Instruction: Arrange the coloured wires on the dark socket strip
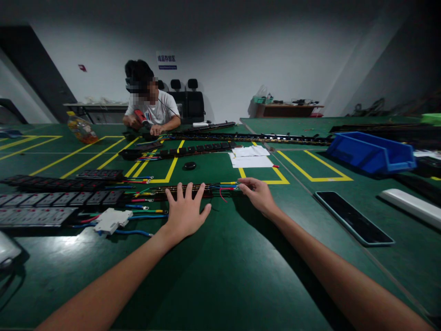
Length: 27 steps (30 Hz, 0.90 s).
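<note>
My left hand (pixel 186 209) lies with fingers spread across a dark strip with brass-coloured bars (pixel 177 189). Beyond its fingertips, blue, yellow and red wires (pixel 223 186) run right to my right hand (pixel 257 195). That hand is closed, thumb and forefinger pinched at the wire ends; which of the wires it grips is hard to make out. A thin red wire curls down just below them. Left of my left hand lie black socket strips (pixel 62 198) with lugged wire ends, and a white circuit breaker (pixel 112 220) wired in blue, red and green.
Across the green table (pixel 220 276) a person (pixel 151 108) holds a red power drill (pixel 141 117). A black round lid (pixel 189 166), white papers (pixel 251 157), a blue bin (pixel 374 151), a phone (pixel 353 217) and a plastic bottle (pixel 81 128) lie around.
</note>
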{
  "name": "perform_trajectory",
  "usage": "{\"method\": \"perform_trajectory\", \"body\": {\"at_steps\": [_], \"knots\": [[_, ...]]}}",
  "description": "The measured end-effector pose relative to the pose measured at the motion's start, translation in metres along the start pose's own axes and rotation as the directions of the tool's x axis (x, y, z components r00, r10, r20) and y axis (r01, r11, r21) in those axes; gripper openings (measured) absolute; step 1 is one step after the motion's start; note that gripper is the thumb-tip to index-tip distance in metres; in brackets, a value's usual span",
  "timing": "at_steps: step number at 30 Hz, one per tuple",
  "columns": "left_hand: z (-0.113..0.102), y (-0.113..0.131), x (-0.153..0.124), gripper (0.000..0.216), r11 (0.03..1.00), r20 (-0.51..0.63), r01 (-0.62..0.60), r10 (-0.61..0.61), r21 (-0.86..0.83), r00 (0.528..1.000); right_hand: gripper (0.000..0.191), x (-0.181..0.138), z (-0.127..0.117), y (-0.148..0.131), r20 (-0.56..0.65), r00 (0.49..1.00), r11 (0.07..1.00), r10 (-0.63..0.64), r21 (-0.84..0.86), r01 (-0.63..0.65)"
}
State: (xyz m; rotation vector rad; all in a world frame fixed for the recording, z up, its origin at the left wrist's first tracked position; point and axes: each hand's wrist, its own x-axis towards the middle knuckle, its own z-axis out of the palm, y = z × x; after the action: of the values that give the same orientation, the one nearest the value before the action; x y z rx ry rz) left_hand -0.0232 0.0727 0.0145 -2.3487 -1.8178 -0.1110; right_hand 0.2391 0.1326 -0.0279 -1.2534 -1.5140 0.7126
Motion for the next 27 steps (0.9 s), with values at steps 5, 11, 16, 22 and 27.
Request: {"method": "perform_trajectory", "body": {"at_steps": [5, 11, 16, 22, 27], "knots": [[-0.001, 0.000, 0.000, 0.074, 1.000, 0.012, 0.006, -0.006, -0.001, 1.000, 0.038, 0.000, 0.001, 0.002, -0.019, 1.000, 1.000, 0.005, -0.011, -0.005], [-0.001, 0.000, 0.001, 0.074, 1.000, 0.018, 0.008, -0.008, -0.009, 1.000, 0.038, 0.000, 0.000, 0.004, -0.029, 1.000, 0.999, -0.012, -0.041, 0.011], [0.004, -0.001, 0.000, 0.074, 1.000, -0.013, -0.004, 0.004, 0.001, 1.000, 0.042, -0.001, 0.001, 0.001, -0.013, 1.000, 1.000, 0.022, -0.011, -0.022], [0.002, 0.000, 0.000, 0.074, 1.000, -0.010, 0.001, -0.001, 0.007, 1.000, 0.048, -0.003, -0.002, -0.006, 0.085, 0.996, 0.999, 0.020, 0.036, -0.023], [0.002, 0.000, 0.000, 0.074, 1.000, -0.017, -0.001, 0.001, 0.006, 1.000, 0.054, -0.004, -0.002, -0.009, 0.071, 0.996, 0.998, 0.044, 0.041, -0.047]]}}
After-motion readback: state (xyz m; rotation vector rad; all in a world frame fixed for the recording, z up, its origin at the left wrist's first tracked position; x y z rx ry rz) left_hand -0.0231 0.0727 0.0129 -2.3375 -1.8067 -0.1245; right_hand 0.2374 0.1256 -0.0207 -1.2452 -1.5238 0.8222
